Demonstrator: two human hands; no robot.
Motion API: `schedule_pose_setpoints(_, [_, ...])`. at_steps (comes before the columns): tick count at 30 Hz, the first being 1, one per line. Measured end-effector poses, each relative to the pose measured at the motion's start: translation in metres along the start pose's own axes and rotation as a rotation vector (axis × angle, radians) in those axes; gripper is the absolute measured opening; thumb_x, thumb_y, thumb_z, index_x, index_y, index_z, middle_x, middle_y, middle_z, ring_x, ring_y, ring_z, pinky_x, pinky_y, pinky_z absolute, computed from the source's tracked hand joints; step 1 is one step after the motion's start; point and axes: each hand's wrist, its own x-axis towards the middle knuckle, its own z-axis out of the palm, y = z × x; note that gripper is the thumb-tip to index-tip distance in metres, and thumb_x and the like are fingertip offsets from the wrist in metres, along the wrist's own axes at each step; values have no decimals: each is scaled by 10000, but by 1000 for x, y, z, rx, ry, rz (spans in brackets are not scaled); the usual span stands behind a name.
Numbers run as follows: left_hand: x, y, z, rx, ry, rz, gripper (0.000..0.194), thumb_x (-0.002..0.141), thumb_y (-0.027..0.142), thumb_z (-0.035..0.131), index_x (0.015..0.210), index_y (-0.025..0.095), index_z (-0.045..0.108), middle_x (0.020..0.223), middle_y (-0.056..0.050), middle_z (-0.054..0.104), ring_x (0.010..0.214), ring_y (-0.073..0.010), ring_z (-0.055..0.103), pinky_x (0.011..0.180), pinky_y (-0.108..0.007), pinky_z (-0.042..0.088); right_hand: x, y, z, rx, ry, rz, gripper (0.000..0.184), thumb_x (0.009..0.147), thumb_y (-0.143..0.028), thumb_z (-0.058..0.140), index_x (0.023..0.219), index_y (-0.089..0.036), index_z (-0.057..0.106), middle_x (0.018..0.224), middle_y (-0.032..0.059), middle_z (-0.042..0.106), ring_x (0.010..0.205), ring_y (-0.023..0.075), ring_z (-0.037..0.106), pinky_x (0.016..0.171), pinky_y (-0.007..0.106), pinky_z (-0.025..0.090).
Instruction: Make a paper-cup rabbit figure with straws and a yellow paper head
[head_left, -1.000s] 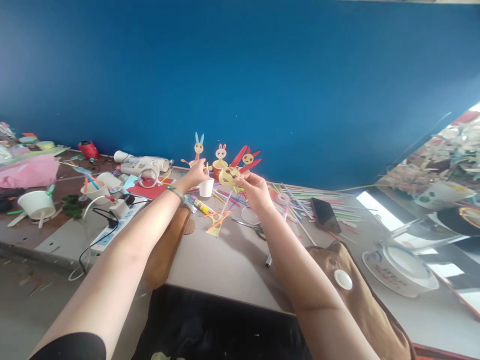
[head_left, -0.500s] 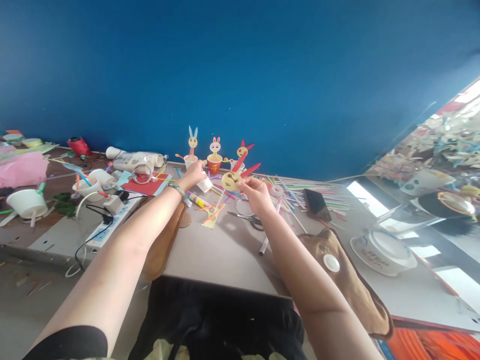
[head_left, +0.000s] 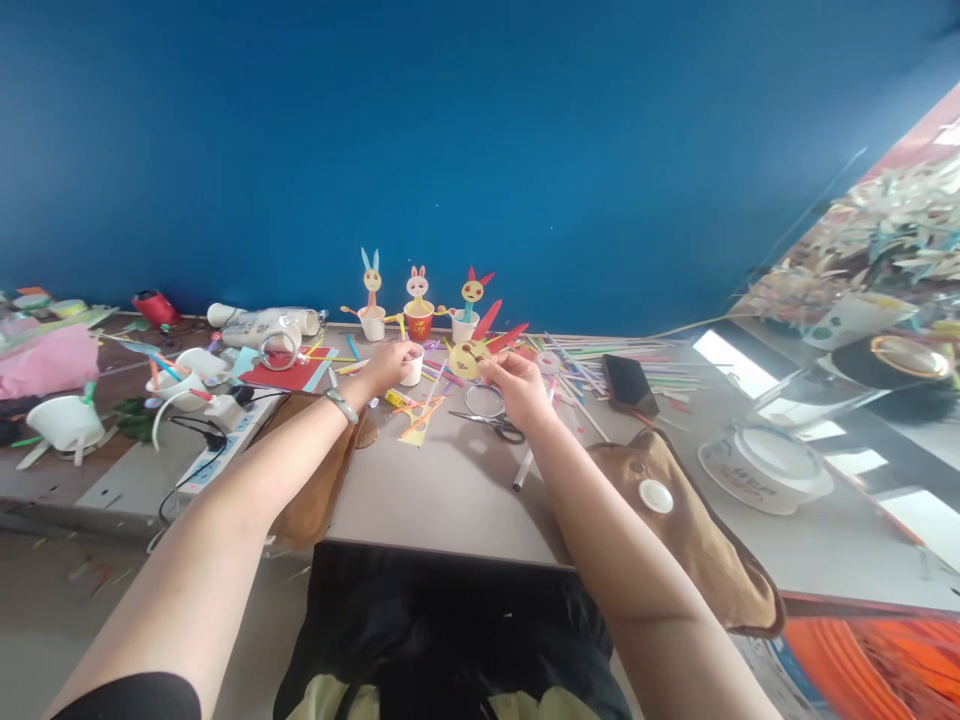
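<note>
My left hand is closed around a small white paper cup, which stands about upright near the tabletop. A yellow strip shows just above that cup. Between the fingertips of my right hand is a yellow paper rabbit face with long red ears, held just right of the cup. Behind my hands stand three finished-looking cup rabbits: one with blue ears, one in a red cup, and one with red ears. Scissors lie below the rabbit face.
Loose coloured strips and a phone lie to the right. A brown pouch and a white bowl are nearer. At left are a power strip, red paper and white cups. A glue stick lies by the cup.
The cup in my left hand has gone from tilted to nearly upright. My right hand still holds the rabbit face, slightly lower. The whole view has shifted a little.
</note>
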Motion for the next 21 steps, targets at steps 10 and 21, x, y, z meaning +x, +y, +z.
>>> schedule_pose_setpoints(10, [-5, 25, -29, 67, 94, 158, 195, 784, 327, 666, 932, 211, 714, 975, -67, 741, 1018, -279, 643, 1166, -472, 285, 3, -1, -11, 23, 3, -28, 407, 605, -508, 850, 634, -210, 574, 559, -52, 551, 525, 84, 459, 536, 245, 376])
schedule_pose_setpoints(21, [20, -27, -35, -664, 176, -401, 638, 659, 485, 798, 1200, 200, 615, 1243, -137, 669, 1155, -272, 627, 994, -415, 465, 4, -6, -16, 56, 14, -30, 393, 602, -481, 867, 631, -205, 589, 554, -50, 561, 534, 84, 472, 545, 243, 365])
